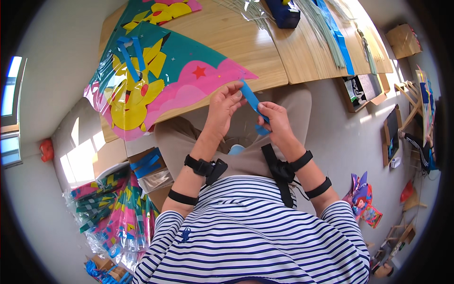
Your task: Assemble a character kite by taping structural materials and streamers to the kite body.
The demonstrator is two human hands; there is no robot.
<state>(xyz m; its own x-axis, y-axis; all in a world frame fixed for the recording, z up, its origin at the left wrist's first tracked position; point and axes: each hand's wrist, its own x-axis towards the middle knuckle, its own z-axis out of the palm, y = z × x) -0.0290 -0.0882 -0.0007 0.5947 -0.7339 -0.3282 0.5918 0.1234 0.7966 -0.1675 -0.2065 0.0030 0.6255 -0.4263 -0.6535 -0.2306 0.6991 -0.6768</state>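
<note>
Two hands: the left hand (227,103) pinched the far end of a blue strip (250,96); the right hand (278,122) gripped it nearer the body, thumb on top.
Blue strip: slanted between the hands, above the lap, with its near end curled below the right fingers.
Kite-like sheet (189,61): lay to the left on the wooden table (246,52), green and pink with a yellow figure, bearing a folded blue ribbon (127,59).
Thin rods (326,39): lay bundled at far right.
</note>
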